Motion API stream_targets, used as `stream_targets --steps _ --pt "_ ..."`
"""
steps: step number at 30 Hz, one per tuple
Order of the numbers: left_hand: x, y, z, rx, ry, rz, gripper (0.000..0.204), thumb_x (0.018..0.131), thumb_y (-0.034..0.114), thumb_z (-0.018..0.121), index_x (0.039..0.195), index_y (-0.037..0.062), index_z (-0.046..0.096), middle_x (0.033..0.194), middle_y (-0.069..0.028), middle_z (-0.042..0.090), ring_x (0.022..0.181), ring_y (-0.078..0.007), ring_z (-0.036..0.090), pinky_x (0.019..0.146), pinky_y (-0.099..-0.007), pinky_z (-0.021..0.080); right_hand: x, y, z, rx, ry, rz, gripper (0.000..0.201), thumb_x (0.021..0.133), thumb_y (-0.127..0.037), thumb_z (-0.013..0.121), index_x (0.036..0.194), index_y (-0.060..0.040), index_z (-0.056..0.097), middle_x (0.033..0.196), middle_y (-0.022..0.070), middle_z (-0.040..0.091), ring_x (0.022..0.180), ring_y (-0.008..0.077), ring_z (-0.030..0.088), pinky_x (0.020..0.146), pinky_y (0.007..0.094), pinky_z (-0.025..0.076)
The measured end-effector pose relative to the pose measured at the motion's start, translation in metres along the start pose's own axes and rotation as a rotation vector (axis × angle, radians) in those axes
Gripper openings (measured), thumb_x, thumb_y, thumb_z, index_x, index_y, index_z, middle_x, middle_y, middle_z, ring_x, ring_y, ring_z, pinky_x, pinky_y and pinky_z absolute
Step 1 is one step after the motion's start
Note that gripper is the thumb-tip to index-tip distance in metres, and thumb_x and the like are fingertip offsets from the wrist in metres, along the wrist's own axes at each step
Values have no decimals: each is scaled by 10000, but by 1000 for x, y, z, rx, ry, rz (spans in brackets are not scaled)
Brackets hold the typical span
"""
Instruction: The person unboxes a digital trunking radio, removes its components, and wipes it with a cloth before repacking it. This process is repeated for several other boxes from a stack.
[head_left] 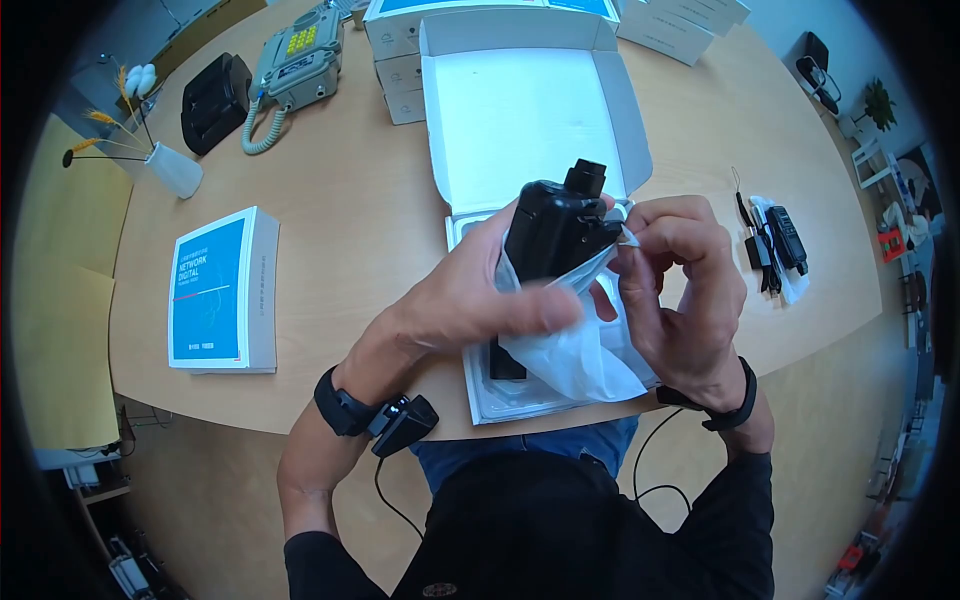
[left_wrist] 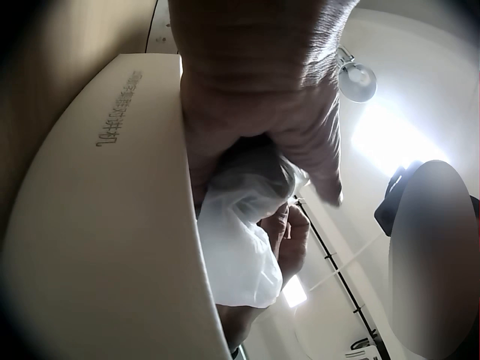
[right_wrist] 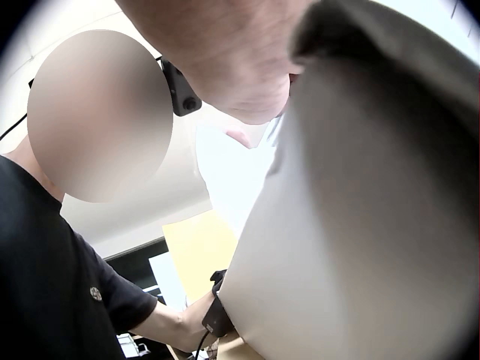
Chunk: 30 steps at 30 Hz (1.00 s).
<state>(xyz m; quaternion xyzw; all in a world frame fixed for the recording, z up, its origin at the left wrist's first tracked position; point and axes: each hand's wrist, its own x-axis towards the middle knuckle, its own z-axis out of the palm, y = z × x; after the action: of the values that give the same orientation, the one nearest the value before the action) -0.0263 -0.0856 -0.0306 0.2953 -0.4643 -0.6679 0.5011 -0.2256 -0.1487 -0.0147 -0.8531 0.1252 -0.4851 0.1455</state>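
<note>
Above the open white box (head_left: pixel 478 405), my left hand (head_left: pixel 465 305) grips a black handheld radio (head_left: pixel 540 225) with a short stub on top. A thin white plastic bag (head_left: pixel 585 365) is bunched round the radio's lower part, leaving its upper end bare. At the radio's right side, my right hand (head_left: pixel 695 290) pinches the bag's edge between thumb and fingers. The left wrist view shows the bag (left_wrist: pixel 240 247) hanging below my left palm. In the right wrist view the pinching fingertips are mostly hidden behind the hand (right_wrist: pixel 225 60).
A blue-and-white box (head_left: pixel 210 290) stands at left, near a white vase (head_left: pixel 175 170). Behind it are a grey corded telephone (head_left: pixel 300 65) and a black cradle (head_left: pixel 215 100). Stacked white boxes (head_left: pixel 400 85) stand at the back. Black cabled items (head_left: pixel 785 240) lie at right.
</note>
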Motion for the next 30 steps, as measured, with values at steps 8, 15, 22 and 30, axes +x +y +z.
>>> stream_targets --steps 8,15,22,30 --pt "2 -7 2 249 9 167 1009 742 155 914 1541 17 315 1288 -135 598 1167 -241 643 1055 -372 486 3 8 -8 88 16 105 368 888 -27 757 1195 -1 555 1069 130 628 732 135 632 571 259 492" --pt "2 -14 8 614 149 366 938 782 126 847 1540 43 301 1350 -149 551 1258 -250 589 1120 -379 442 20 8 -15 71 -209 122 664 828 -270 844 1393 -62 567 1301 163 604 1005 237 659 696 312 542" --pt "3 -10 8 548 170 431 899 804 103 828 1539 44 315 1305 -134 555 1216 -216 602 1090 -360 469 19 3 -13 42 -112 60 542 818 -233 844 1295 -64 653 1285 141 618 976 249 656 721 327 554" --pt "4 -9 1 634 165 474 958 754 134 893 1534 47 345 1398 -117 504 1243 -217 555 1108 -357 435 19 -21 -17 -209 -269 -205 221 718 -174 784 897 -82 692 1148 83 634 904 233 612 813 364 433"
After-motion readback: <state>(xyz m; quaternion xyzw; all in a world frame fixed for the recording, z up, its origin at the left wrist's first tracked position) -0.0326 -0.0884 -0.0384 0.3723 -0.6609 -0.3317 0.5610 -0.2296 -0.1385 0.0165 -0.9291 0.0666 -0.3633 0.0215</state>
